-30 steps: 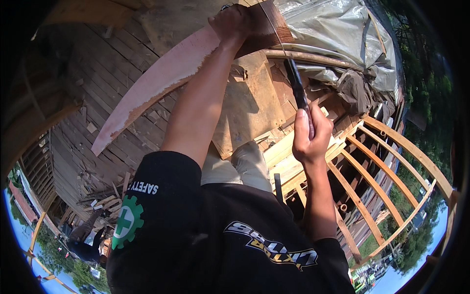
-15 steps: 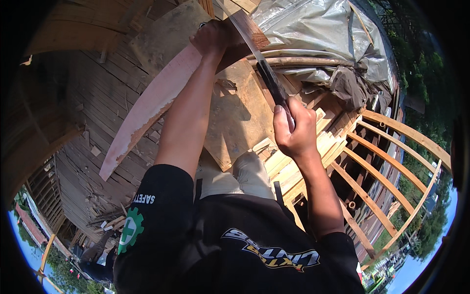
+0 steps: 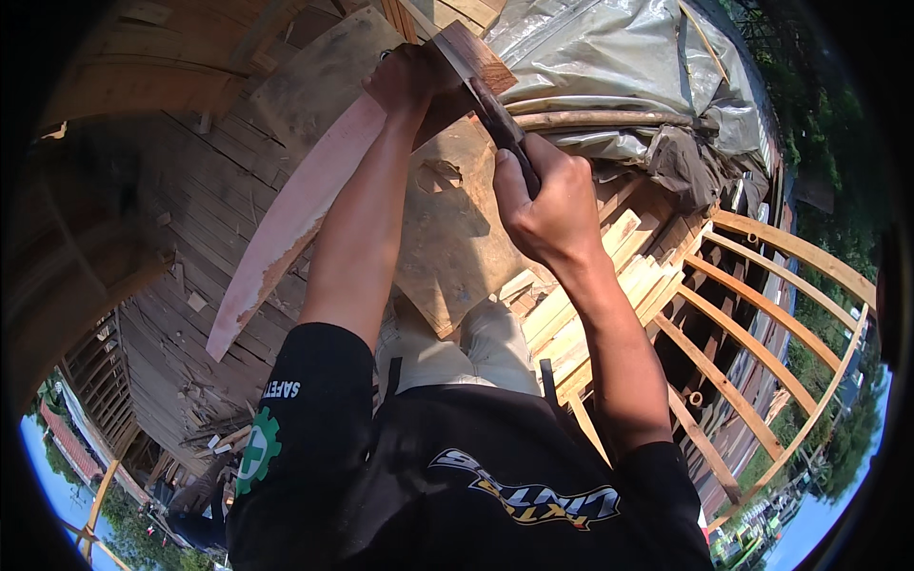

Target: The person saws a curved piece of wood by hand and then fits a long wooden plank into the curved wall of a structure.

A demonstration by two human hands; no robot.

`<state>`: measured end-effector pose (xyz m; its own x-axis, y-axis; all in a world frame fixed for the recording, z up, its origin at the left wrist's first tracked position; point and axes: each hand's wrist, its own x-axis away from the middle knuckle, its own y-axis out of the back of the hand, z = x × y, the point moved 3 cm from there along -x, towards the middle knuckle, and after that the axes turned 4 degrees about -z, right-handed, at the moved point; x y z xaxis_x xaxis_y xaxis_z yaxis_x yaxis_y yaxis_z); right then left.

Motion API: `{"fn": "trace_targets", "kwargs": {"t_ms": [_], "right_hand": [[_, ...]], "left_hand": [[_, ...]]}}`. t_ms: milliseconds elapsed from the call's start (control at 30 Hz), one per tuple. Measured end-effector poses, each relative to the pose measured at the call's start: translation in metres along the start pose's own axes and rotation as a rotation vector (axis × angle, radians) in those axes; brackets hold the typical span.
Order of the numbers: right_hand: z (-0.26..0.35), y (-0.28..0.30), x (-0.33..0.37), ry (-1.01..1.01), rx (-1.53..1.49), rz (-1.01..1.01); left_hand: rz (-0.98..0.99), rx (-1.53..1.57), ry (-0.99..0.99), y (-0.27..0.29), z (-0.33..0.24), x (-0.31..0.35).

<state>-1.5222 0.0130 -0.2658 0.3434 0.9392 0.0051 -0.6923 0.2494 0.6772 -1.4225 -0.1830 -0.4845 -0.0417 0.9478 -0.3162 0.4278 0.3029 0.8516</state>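
A long curved plank point(image 3: 286, 228), pinkish on its face and reddish brown at its far end, slants from lower left to upper centre. My left hand point(image 3: 405, 84) is closed over the plank near that far end, its fingers partly in shadow. Across the end, just right of the left hand, lies the thin straight blade of a handsaw point(image 3: 499, 124). My right hand point(image 3: 550, 195) wraps around the saw's dark straight handle, thumb along its side. The teeth cannot be made out.
A worn plywood sheet point(image 3: 452, 257) lies under the plank, by my knees. Light sawn boards point(image 3: 562, 328) are stacked at right, beside curved wooden ribs point(image 3: 752, 328). A grey tarp point(image 3: 609, 57) covers the far right. Scraps litter the plank floor point(image 3: 181, 324) at left.
My right hand has pushed the saw forward and a little left, bringing the handle close to the plank's end. My left hand keeps its grip on the plank.
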Motion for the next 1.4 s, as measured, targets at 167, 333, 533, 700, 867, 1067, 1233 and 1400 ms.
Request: {"fn": "trace_targets", "kwargs": {"t_ms": [167, 333, 533, 700, 867, 1067, 1233, 1400], "right_hand": [[-0.008, 0.064, 0.107, -0.068, 0.027, 0.115], [-0.011, 0.064, 0.116, -0.093, 0.011, 0.066], [0.001, -0.008, 0.008, 0.065, 0.025, 0.033], [0.004, 0.096, 0.147, 0.021, 0.169, 0.166], [-0.006, -0.002, 0.020, 0.008, 0.011, 0.036], [-0.008, 0.057, 0.080, 0.002, -0.044, 0.099], [-0.002, 0.072, 0.101, -0.010, -0.047, 0.099], [0.013, -0.026, -0.037, 0.056, 0.037, -0.023]], "left_hand": [[0.008, 0.079, 0.227, 0.004, 0.018, -0.005], [-0.010, 0.128, 0.139, 0.013, 0.006, 0.000], [0.063, 0.091, 0.156, 0.006, 0.008, 0.005], [-0.046, 0.094, 0.183, 0.009, 0.016, -0.004], [0.115, 0.042, 0.060, 0.009, 0.001, -0.002], [-0.014, -0.011, 0.085, -0.001, 0.023, -0.026], [0.037, -0.060, 0.084, 0.015, 0.022, -0.012], [0.118, -0.089, 0.013, 0.017, 0.008, -0.003]]}}
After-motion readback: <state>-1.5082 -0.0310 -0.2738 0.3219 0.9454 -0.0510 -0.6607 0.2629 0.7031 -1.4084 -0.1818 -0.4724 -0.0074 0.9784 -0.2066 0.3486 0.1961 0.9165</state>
